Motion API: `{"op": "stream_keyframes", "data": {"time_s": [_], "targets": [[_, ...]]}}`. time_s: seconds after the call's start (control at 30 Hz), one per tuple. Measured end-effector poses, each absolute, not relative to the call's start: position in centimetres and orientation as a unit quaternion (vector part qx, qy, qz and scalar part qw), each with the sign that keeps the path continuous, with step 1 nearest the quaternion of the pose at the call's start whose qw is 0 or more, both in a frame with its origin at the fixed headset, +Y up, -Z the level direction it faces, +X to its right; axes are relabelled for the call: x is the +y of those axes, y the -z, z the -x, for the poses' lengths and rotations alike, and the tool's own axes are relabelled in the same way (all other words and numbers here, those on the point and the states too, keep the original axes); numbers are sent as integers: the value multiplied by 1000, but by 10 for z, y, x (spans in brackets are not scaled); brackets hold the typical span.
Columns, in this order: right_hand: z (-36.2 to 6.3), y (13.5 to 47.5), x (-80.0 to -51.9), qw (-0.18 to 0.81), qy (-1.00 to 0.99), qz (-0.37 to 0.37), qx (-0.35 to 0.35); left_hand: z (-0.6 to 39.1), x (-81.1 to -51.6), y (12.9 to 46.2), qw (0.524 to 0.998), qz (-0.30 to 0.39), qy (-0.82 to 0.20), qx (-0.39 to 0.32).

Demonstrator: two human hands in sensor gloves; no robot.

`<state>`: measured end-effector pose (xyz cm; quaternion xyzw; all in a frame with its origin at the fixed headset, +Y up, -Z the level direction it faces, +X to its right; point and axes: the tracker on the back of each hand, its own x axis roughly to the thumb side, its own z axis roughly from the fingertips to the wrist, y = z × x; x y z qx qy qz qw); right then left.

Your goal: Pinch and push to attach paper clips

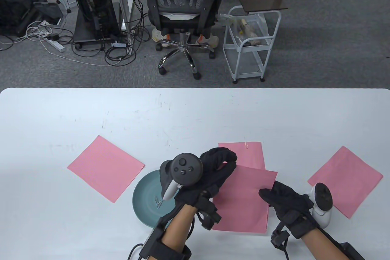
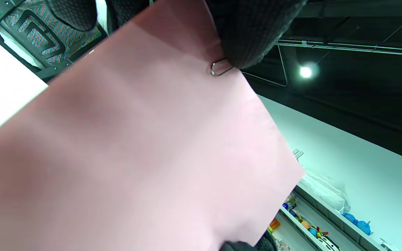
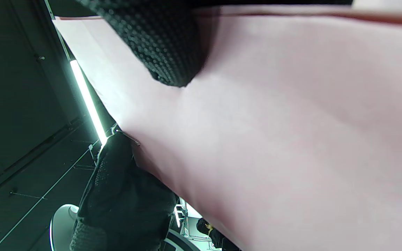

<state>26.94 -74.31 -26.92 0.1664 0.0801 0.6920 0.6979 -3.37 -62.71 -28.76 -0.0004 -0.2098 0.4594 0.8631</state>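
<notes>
A: Clip (image 2: pixel 221 68) — where is it sitting?
B: On the pink sheet (image 1: pixel 243 199) edge, above the desk (image 1: pixel 91 113); left hand (image 1: pixel 210 174) fingers are pinching it.
A: Right hand (image 1: pixel 283 199)?
B: Gripping the sheet's side. Paper is looking thin and floppy, so holding near the clip seems wise.

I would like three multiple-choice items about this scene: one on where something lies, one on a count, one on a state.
1. Where is the teal plate?
A. Under the left hand's wrist, left of the held sheet
B. At the table's far right corner
C. On top of the chair

2. How many pink sheets are visible in the table view?
A. Two
B. Four
C. Six

3. What is the state of the held pink sheet?
A. Crumpled into a ball
B. Lying untouched
C. Held by both hands, a paper clip at its edge

Answers: 1 A, the plate shows beside the left forearm. 2 B, counting the held sheet. 3 C, the right hand pinches one edge and the left pinches the clip.
</notes>
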Motion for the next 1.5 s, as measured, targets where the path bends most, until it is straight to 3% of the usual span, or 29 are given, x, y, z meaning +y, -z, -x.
{"op": "stream_keyframes", "data": {"time_s": [0.43, 1.0, 1.23, 1.5], "targets": [[-269, 268, -741, 712, -679, -156, 88, 39, -629, 297, 866, 60, -411, -279], [-269, 268, -739, 704, -687, -153, 90, 41, -628, 297, 882, 82, -376, -271], [-271, 266, -731, 713, -683, -145, 72, 69, -605, 268, 920, 3, -313, -235], [-280, 280, -711, 726, -679, -103, 42, 116, -630, 223, 961, -72, -171, -206]]}}
